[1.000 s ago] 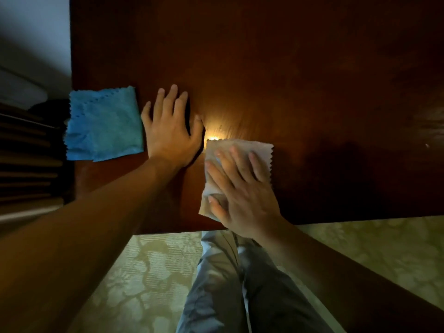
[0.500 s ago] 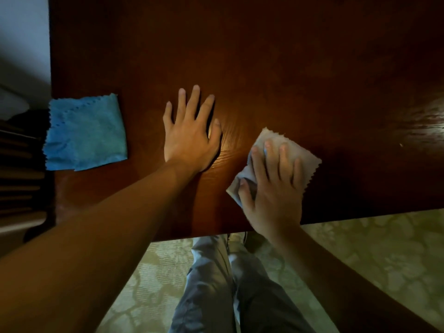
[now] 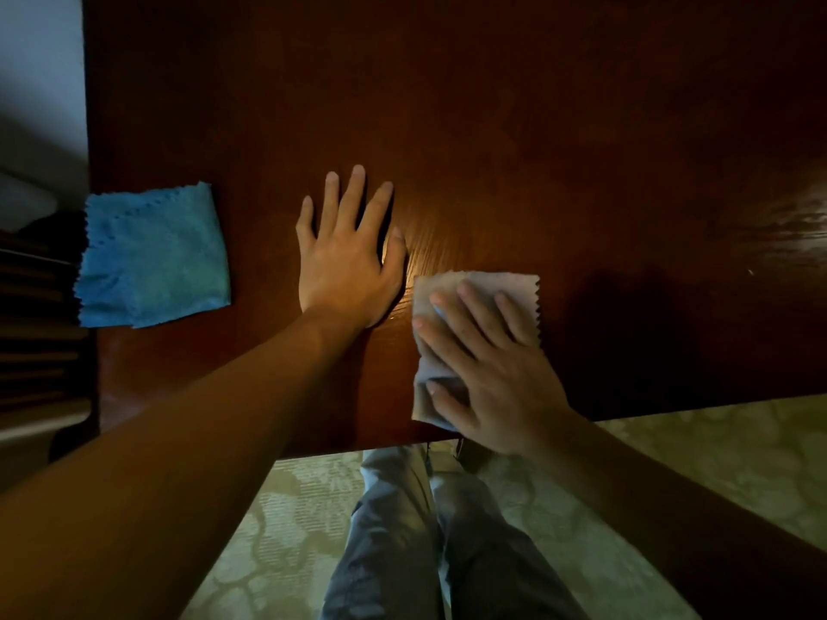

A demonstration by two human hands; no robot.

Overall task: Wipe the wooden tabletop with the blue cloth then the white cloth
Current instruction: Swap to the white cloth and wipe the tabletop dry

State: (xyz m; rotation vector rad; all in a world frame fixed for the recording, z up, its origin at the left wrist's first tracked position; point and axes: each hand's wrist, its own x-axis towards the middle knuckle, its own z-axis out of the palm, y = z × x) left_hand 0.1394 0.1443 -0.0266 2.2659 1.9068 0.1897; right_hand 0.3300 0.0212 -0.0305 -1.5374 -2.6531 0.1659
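The right hand (image 3: 488, 364) lies flat on the white cloth (image 3: 479, 288), fingers straight and a little spread, pressing it onto the wooden tabletop (image 3: 537, 149) rather than gripping it. Nothing is curled round the fabric; the thumb rests on its lower part near the table's near edge. The cloth sits at about five o'clock from the tabletop's middle, its zigzag hem showing along the right side.

The left hand (image 3: 347, 261) lies palm down at nine o'clock from the white cloth, just beside it, fingers straight and fanned, holding nothing. Well apart at nine o'clock again, the blue cloth (image 3: 152, 257) lies folded at the table's left edge, its left side overhanging slightly.

Half a second ago the white cloth sat turned like a diamond, further out at three o'clock from the left hand; now it is squared up and drawn in close to that hand's thumb (much as it lay a second ago). The left hand has barely shifted, and the blue cloth lies as it did.

The room is dim. Much of the white cloth is hidden under the right hand. A glow of reflected light sits between the two hands. The tabletop's far and right parts run out of view, and the dark furniture (image 3: 40, 351) at the left edge is too shadowed to make out.
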